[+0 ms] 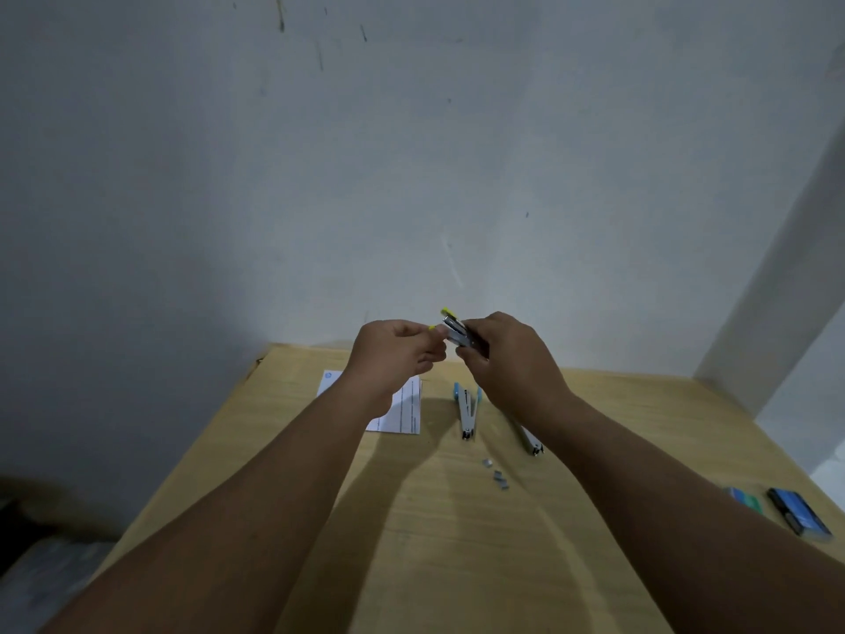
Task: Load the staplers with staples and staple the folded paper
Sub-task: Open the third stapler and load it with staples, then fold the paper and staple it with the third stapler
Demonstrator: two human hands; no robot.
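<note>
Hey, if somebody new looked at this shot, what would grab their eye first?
Two bare forearms reach up the frame to meet above the table's far edge, the right hand gripping a yellow-tipped stapler and the left hand pinching at its end. Below them, a blue stapler lies open on the wooden table.

Held stapler [456,332] silver, yellow-tipped; table stapler [467,410] blue-trimmed; table [457,519] light wood-grain.

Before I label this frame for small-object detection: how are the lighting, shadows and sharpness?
Head view: dim, flat light; the forearms cast broad soft shadows across the table; wide-angle bending curves the table edges; the yellow-tipped stapler between the left hand and right hand looks soft, and the loose staples are tiny specks.
</note>
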